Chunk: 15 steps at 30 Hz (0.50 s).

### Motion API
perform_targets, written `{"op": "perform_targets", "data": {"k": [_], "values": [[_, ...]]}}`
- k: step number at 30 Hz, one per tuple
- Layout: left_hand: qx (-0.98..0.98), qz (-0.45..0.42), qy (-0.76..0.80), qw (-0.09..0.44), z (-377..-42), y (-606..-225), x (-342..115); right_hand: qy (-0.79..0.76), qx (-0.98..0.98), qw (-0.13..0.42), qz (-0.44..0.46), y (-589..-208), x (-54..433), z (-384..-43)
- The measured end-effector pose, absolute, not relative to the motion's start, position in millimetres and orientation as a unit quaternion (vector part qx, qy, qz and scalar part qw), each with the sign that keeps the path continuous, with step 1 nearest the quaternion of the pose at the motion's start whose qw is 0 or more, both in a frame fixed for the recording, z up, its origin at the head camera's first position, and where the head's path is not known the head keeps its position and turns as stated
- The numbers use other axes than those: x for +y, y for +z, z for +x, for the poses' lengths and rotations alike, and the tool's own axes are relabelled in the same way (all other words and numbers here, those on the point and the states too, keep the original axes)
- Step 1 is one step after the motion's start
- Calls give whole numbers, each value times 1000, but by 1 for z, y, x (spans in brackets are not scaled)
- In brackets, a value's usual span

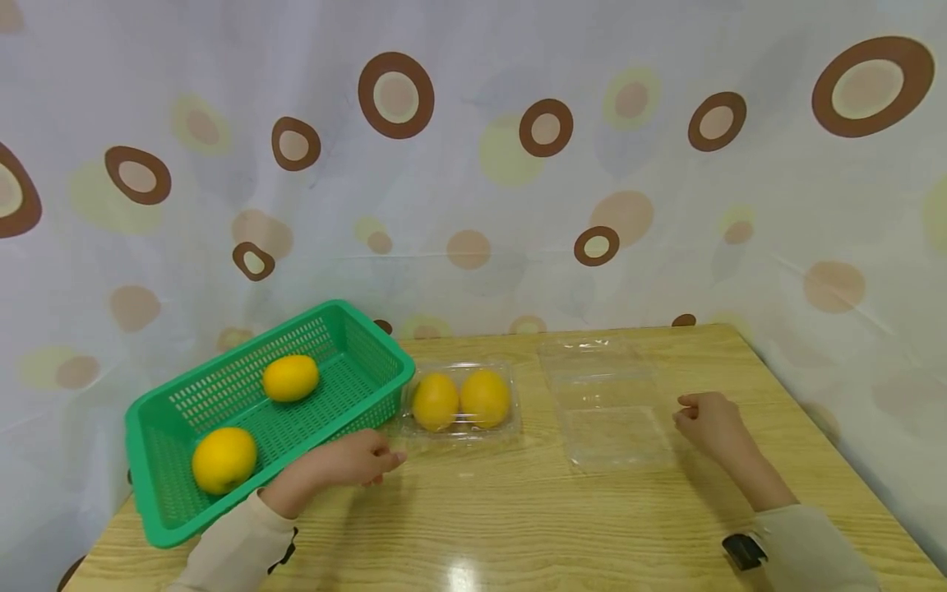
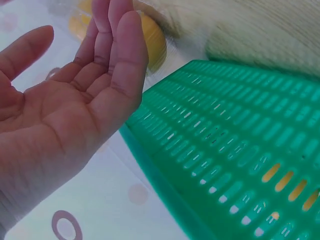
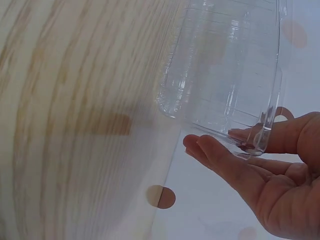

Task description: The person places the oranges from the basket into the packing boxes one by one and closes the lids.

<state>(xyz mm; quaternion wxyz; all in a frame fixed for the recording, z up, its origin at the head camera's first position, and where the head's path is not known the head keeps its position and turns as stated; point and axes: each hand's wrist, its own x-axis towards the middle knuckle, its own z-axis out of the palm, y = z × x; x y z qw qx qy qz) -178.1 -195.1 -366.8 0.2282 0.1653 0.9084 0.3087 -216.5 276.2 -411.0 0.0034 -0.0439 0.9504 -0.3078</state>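
A clear plastic box point(image 1: 614, 436) stands with its lid folded back on the right half of the table. My right hand point(image 1: 716, 429) is at its right edge. In the right wrist view, the thumb point(image 3: 280, 140) shows through the box's corner and the fingers point(image 3: 220, 155) lie along the outside, pinching the rim. Two yellow round fruits point(image 1: 484, 399) sit inside another clear box point(image 1: 462, 433), its cover over them. My left hand point(image 1: 351, 459) hovers just below that box, beside the green basket point(image 1: 403, 374), palm bare and thumb apart in the left wrist view.
Inside the basket, two more yellow fruits lie apart, one toward the back point(image 1: 291, 378) and one in front point(image 1: 224, 460). A patterned curtain point(image 1: 473, 181) hangs behind the wooden table point(image 1: 473, 526). The table's right edge runs beyond my right hand.
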Motion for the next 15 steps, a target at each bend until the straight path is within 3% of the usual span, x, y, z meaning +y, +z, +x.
{"op": "perform_targets", "data": {"k": [15], "values": [[889, 143, 347, 263, -179, -341, -217, -332, 942, -13, -40, -415, 262, -221]]}}
